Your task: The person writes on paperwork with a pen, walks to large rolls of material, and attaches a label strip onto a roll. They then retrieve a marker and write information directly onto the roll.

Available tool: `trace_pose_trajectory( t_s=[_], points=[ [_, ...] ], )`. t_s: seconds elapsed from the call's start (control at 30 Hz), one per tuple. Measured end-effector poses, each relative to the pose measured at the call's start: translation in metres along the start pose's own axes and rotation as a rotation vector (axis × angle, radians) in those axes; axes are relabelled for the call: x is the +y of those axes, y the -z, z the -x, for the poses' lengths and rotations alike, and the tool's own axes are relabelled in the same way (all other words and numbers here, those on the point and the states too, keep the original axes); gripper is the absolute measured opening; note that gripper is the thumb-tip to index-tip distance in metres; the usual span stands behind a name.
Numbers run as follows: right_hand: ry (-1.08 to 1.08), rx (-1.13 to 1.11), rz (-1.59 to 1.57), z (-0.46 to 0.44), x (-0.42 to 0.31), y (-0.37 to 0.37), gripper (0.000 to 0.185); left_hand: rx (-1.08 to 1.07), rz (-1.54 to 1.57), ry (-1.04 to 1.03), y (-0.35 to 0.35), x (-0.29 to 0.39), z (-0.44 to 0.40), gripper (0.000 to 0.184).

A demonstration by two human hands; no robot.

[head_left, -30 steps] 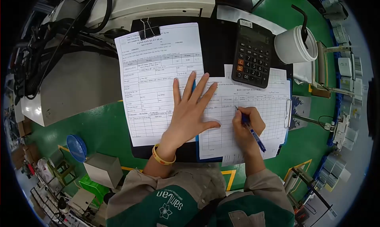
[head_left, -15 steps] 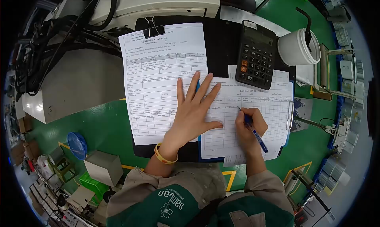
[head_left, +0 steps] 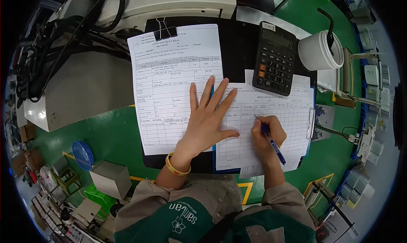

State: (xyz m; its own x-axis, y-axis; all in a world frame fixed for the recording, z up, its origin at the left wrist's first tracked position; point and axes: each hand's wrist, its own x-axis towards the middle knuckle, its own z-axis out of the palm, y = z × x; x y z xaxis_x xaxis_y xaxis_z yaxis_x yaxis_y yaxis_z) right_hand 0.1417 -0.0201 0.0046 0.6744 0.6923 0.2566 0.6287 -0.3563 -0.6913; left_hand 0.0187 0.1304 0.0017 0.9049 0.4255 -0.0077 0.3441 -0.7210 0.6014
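My left hand [head_left: 207, 118] lies flat with fingers spread, across the inner edges of two paper forms. Under its fingers is the printed order sheet [head_left: 165, 94], held at the top by a black binder clip [head_left: 165, 32]. The thumb rests on the report form [head_left: 237, 147], a gridded sheet on a blue clipboard [head_left: 311, 123]. My right hand [head_left: 269, 137] is closed round a blue pen [head_left: 275, 149], its tip at a handwritten row of that form. A black calculator [head_left: 274, 58] overlaps the form's top edge.
A white bucket [head_left: 320, 51] with a black bent handle stands right of the calculator. Behind the black table [head_left: 199, 23] is a pale machine housing [head_left: 169, 5]. A blue basket [head_left: 82, 155] and a grey box [head_left: 111, 179] are on the green floor at left.
My right hand and the pen have shifted very slightly on the report form. My left hand stays in place.
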Motion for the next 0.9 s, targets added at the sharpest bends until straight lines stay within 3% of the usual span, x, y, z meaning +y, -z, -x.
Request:
trace_pose_trajectory(
  t_s=[0.8,0.9],
  points=[
    [-0.054,0.051,0.009,-0.0003,-0.0044,-0.0013,0.007,-0.005,0.036,0.0,0.0041,0.002,-0.0005,0.102],
    [-0.137,0.039,-0.065,0.0038,-0.002,-0.003,0.004,0.02,0.099,-0.02,0.0025,-0.0006,0.0008,0.101]
  ],
)
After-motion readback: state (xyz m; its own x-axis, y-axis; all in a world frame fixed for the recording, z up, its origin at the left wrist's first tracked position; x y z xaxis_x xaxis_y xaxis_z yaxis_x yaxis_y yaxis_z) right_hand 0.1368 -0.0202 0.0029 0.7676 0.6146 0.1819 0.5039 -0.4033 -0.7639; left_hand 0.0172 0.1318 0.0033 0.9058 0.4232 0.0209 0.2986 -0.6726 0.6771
